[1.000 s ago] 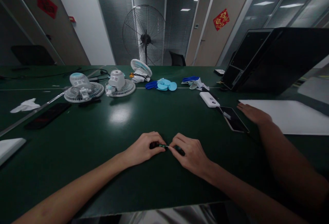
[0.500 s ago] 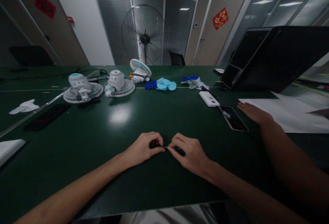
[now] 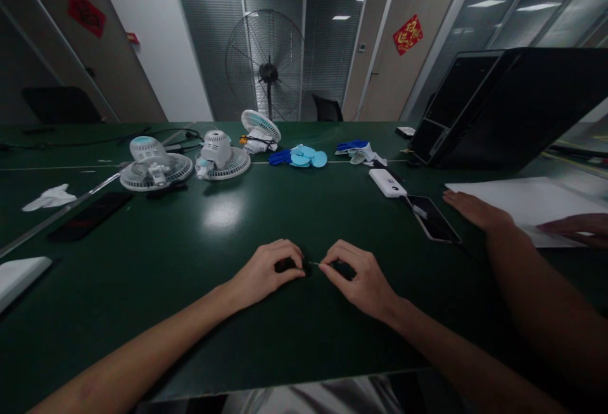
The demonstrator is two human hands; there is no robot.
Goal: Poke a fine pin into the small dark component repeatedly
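Near the front of the dark green table [image 3: 266,351], my left hand [image 3: 270,268] is closed in a pinch on a small dark piece, mostly hidden by the fingertips. My right hand [image 3: 358,275] pinches the end of a thin pale sliver [image 3: 313,264], too small to name, which points toward the left fingertips. A short gap lies between the two hands, and the sliver bridges part of it. Whether the sliver touches the dark piece is hard to make out.
White desk fans [image 3: 218,157] stand at the back left, near light-blue fan blades [image 3: 308,156] and gloves [image 3: 356,151]. Right of my hands lie a power bank [image 3: 387,183] and a phone [image 3: 432,218]. Another person's hand [image 3: 479,211] rests beside white paper [image 3: 527,202].
My right hand has moved slightly right, away from my left hand, so more of the sliver shows. At the right, the other person's second hand has come onto the paper.
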